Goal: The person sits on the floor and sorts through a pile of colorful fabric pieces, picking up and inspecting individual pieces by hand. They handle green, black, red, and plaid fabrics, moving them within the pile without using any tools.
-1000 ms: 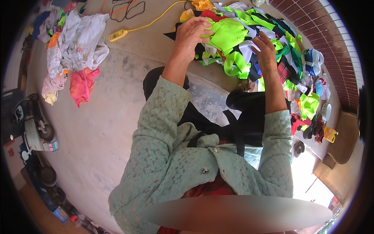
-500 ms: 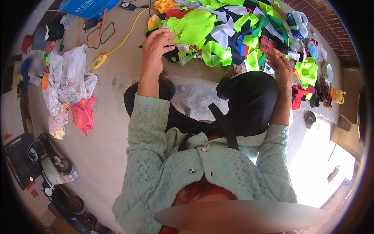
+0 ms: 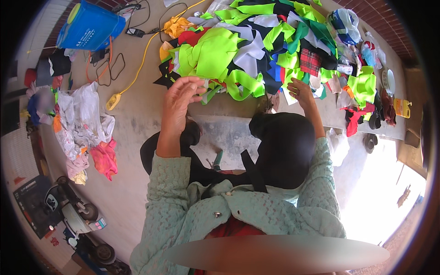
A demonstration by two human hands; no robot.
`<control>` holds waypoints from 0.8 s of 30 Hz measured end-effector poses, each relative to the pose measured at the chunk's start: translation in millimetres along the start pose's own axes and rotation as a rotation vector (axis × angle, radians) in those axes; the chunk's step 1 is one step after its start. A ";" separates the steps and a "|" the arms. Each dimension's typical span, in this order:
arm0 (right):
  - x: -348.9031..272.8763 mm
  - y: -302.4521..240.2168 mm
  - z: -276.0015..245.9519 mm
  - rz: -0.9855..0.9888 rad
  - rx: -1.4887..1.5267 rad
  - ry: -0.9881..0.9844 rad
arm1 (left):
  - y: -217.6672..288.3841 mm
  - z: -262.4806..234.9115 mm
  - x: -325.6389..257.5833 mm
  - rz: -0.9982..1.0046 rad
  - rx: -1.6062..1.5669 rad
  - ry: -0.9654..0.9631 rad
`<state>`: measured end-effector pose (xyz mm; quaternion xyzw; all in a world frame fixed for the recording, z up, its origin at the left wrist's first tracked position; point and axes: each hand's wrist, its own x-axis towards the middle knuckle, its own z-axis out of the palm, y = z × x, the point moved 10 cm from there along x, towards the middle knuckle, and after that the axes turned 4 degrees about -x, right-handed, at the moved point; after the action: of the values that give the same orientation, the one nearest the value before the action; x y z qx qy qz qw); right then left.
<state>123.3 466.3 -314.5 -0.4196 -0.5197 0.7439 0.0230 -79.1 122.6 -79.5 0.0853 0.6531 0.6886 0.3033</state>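
Note:
A heap of fabric scraps lies in front of me, with bright green pieces (image 3: 208,55), grey strips (image 3: 251,54), black ones and a red plaid piece (image 3: 310,63). My left hand (image 3: 181,98) hovers at the heap's near left edge, fingers loosely bent and apart, nothing visible in it. Over the near edge on the right, by a green strip and pale scraps, my right hand (image 3: 301,93) is held with its fingers spread and no cloth in them. Below, between my knees, a green-handled object (image 3: 218,158) shows in part; its kind is unclear.
A yellow power strip (image 3: 113,101) with its cord and a blue container (image 3: 89,28) are at the left, beyond white and pink cloths (image 3: 104,158). Scooters (image 3: 75,217) stand at the lower left. On the right are a plastic-wrapped bundle (image 3: 344,26), shoes (image 3: 370,142) and a yellow jug (image 3: 402,108).
The view has tilted up, so the heap sits lower and the blue container shows more. My right hand has come inward to the left, over the heap's edge. Both hands stay unclosed.

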 end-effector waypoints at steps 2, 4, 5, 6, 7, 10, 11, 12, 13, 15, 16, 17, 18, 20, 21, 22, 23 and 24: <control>23.0 -15.2 6.4 -0.017 -0.039 -0.017 | -0.7 6.4 1.9 -0.023 0.015 -0.017; 45.2 -41.3 17.6 -0.074 -0.184 -0.022 | -2.8 10.9 3.3 -0.045 0.013 -0.035; 54.9 -56.1 21.1 -0.108 -0.222 -0.019 | -3.8 13.1 4.5 -0.056 0.006 -0.044; 62.2 -71.7 29.6 -0.139 -0.259 -0.019 | -4.6 13.9 5.1 -0.069 0.001 -0.050; 78.2 -79.3 34.4 -0.184 -0.233 -0.039 | -5.1 14.0 5.9 -0.084 0.011 -0.052; 118.0 -91.3 46.4 -0.173 -0.208 0.008 | -8.2 10.5 10.4 -0.101 0.045 -0.055; 131.7 -94.7 44.6 -0.205 -0.239 0.083 | -8.6 9.3 11.2 -0.112 0.034 -0.049; 145.8 -97.4 42.9 -0.224 -0.223 0.135 | -10.5 7.6 11.5 -0.128 0.034 -0.039; 160.6 -100.3 35.0 -0.222 -0.262 0.246 | -11.5 6.5 12.2 -0.142 0.033 -0.033; 178.3 -115.5 23.1 -0.274 -0.316 0.429 | -13.8 2.8 11.5 -0.164 0.018 -0.017; 186.9 -122.9 24.9 -0.291 -0.310 0.436 | -15.4 -0.2 10.8 -0.165 0.021 -0.008; 197.0 -124.0 31.9 -0.268 -0.344 0.407 | -16.9 -3.2 10.2 -0.166 0.023 0.001; 203.9 -122.5 41.0 -0.240 -0.376 0.378 | -18.0 -5.4 9.0 -0.172 0.028 0.010; 233.2 -107.8 30.5 -0.205 -0.683 0.444 | -20.2 -4.2 14.6 -0.191 0.010 -0.012; 237.8 -94.7 45.8 -0.205 -0.700 0.412 | -22.1 -5.9 14.6 -0.197 0.013 -0.009; 235.5 -87.3 67.6 -0.208 -0.718 0.384 | -23.5 -6.4 14.9 -0.200 0.012 -0.010; 221.7 -91.6 96.5 -0.261 -0.890 0.386 | -24.5 -6.0 13.4 -0.201 0.008 -0.011; 201.0 -98.2 128.0 -0.318 -1.059 0.384 | -24.6 -5.5 10.8 -0.201 0.006 -0.010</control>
<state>-129.2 509.5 -343.6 -0.4180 -0.8639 0.2806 0.0153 -83.1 122.8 -106.6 0.0237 0.6591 0.6522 0.3736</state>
